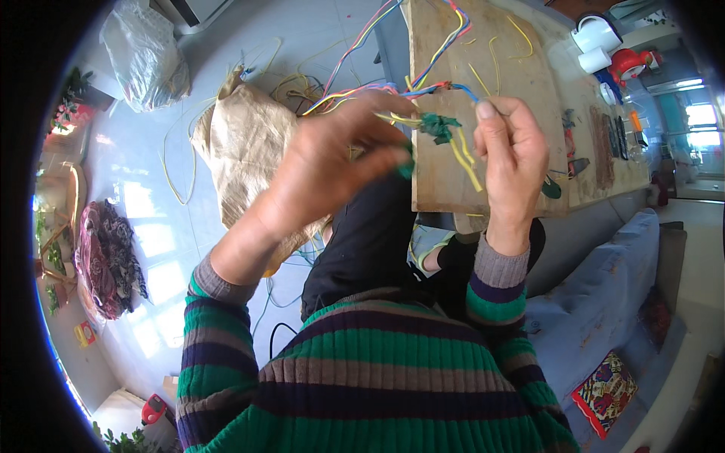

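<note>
A bundle of red, blue and yellow wires (364, 88) runs over the near left edge of the wooden board. My right hand (513, 151) pinches a blue wire (462, 89) between thumb and forefinger. Left of it, green tape (440, 127) is wrapped round yellow wires, whose yellow ends (467, 162) hang below. My left hand (332, 162) is beside this taped part, smeared by motion. A bit of green material (408, 162) shows at its fingertips; whether the hand grips it is unclear.
The wooden board (491, 181) carries yellow wire scraps. Beyond are a white mug (595, 35) and several tools (619, 136). A tan sack (245, 143) stands on the floor at left, near loose wires (298, 89). A plastic bag (143, 57) is farther off. A covered sofa (604, 279) is at right.
</note>
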{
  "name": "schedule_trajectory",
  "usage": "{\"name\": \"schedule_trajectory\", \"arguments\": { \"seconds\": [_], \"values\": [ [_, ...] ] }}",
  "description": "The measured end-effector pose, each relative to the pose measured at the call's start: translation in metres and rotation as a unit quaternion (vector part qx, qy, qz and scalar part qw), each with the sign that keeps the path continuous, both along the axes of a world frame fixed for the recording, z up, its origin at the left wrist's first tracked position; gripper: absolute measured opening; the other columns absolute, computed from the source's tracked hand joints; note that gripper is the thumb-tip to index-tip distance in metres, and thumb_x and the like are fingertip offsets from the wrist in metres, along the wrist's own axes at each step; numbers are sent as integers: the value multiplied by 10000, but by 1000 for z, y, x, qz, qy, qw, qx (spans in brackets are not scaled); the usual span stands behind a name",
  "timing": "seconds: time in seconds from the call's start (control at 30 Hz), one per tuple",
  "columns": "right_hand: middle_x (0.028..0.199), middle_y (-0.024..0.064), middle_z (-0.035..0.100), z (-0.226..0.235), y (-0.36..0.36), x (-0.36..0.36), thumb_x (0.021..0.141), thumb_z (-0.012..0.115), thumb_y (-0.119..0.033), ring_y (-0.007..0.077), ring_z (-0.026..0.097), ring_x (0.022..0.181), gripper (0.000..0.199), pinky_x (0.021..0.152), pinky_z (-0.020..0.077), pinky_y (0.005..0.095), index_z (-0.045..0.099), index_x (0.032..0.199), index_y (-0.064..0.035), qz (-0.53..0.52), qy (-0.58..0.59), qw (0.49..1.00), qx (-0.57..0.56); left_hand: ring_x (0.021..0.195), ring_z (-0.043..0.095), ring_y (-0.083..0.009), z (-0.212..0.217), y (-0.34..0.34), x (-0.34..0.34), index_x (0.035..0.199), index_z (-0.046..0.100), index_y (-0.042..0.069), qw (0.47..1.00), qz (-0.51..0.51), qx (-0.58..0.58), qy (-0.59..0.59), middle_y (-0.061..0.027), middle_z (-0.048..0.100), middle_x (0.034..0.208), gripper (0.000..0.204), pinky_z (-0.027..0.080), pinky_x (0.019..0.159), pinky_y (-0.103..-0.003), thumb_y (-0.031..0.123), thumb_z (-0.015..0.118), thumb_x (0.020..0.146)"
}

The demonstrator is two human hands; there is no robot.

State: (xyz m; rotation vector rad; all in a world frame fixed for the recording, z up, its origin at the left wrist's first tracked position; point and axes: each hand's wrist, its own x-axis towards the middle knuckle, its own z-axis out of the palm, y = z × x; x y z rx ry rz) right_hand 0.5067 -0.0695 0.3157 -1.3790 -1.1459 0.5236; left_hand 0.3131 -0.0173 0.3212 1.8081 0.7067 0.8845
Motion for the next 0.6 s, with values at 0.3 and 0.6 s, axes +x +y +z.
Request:
{"name": "schedule_trajectory", "arguments": {
  "seconds": [0.3,0.6],
  "values": [
    [626,85,585,-60,-11,7,878,624,-142,141,566,540,105,500,426,298,593,881,-42,14,-150,989,6,816,595,-96,12,62,-1,906,689,20,982,74,169,-30,-49,585,1097,109,487,718,-224,-7,681,801],
    [676,104,627,-107,-26,25,883,614,-229,322,618,621,148,520,450,401,553,901,-94,-14,-92,996,1,597,565,-67,53,61,227,973,652,9,965,-235,100,53,-50,645,715,191,451,550,-219,125,690,827]
  ]
}}
